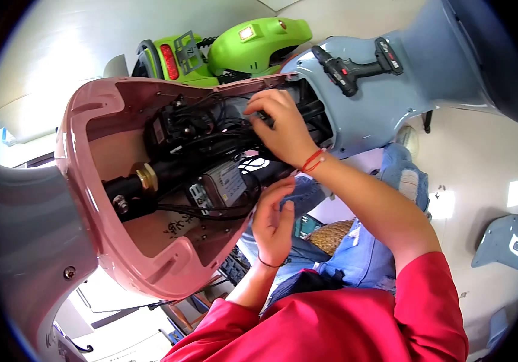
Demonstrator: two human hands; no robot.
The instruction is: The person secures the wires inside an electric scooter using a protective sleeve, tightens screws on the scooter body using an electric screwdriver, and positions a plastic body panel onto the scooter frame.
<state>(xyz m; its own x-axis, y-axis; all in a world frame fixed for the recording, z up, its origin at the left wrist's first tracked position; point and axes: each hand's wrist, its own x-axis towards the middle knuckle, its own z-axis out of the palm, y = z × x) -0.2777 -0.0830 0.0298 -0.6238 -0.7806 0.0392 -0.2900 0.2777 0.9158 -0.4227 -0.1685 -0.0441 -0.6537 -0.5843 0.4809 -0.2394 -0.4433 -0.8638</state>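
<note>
Black wires (204,143) run through the open pink shell (135,265) of a scooter, bunched along its middle and looping near the lower edge. The right hand (283,123) is over the upper end of the bundle, its fingers bent and thumb drawn in; whether it pinches a wire cannot be told. The left hand (274,223) is beside the shell's lower edge, thumb and fingers apart, with no grip on anything visible.

Among the wires, nearer the left hand, sits a silver metal box (225,183) with a printed label. To its left in the view, a brass nut (147,179) rings a black tube, and a black box (160,130) lies above it. Red string (314,160) circles the right wrist, and a thin dark band (270,264) the left.

Beyond the shell's right end, a black drill (352,67) lies on a grey-blue scooter body (364,120). Behind the shell stands a bright green scooter (253,48) with a red light (169,61). At the far right, a grey-blue panel (494,244) rests on the pale floor (464,157). The person wears a red shirt (331,332) and torn jeans (364,253).
</note>
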